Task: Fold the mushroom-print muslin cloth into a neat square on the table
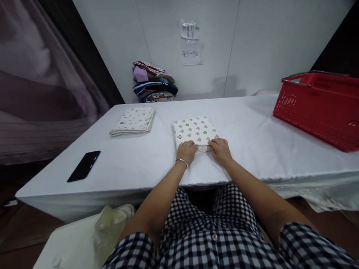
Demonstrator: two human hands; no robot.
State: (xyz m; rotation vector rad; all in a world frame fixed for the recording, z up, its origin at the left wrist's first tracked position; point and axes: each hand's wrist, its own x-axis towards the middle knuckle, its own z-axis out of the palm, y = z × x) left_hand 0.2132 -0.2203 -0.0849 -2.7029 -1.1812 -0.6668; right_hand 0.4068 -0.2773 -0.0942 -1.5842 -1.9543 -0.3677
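A folded white cloth (194, 129) with grey, green and red mushroom prints lies on the table before me. My left hand (186, 151), with a bracelet at the wrist, grips its near left corner. At the near right corner, my right hand (220, 150) pinches the cloth's edge, fingers closed over the layers. Several folded layers show between the two hands. A second folded white cloth (135, 120) with small dark prints rests farther back on the left, apart from both hands.
On the white-covered table (123, 161) a black phone (84, 166) lies at left and a red basket (322, 107) stands at right. A stack of folded fabrics (154, 82) sits by the back wall. Paper signs (191, 53) hang there. A white surface (74, 248) is at lower left.
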